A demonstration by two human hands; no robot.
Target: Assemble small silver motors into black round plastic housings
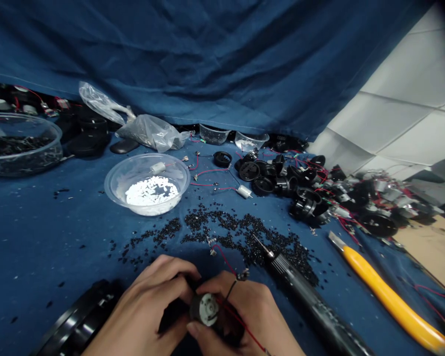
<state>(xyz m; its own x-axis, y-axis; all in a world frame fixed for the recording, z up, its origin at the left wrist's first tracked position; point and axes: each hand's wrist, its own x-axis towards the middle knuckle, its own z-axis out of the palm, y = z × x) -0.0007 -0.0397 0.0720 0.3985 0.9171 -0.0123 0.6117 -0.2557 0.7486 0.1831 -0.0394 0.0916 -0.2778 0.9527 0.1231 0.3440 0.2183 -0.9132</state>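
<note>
My left hand (154, 301) and my right hand (252, 309) meet low in the middle, both closed around a small motor (208, 309). Its pale round end faces up, and its dark sides are mostly hidden by my fingers. A red wire (225, 257) and a dark lead run from around my right hand to small metal contacts. Close by on the right lies a black electric screwdriver (311, 301), its bit pointing at scattered tiny black screws (226, 225). Left of my left wrist rests a large black ribbed round part (81, 316).
A clear bowl of white pieces (113, 183) stands beyond the screws. A yellow-handled cutter (389, 291) lies at right, below heaped black housings (307, 202) and wired motors. Another clear tub (55, 143) is far left, near a plastic bag (152, 131). A blue cloth (193, 59) hangs behind.
</note>
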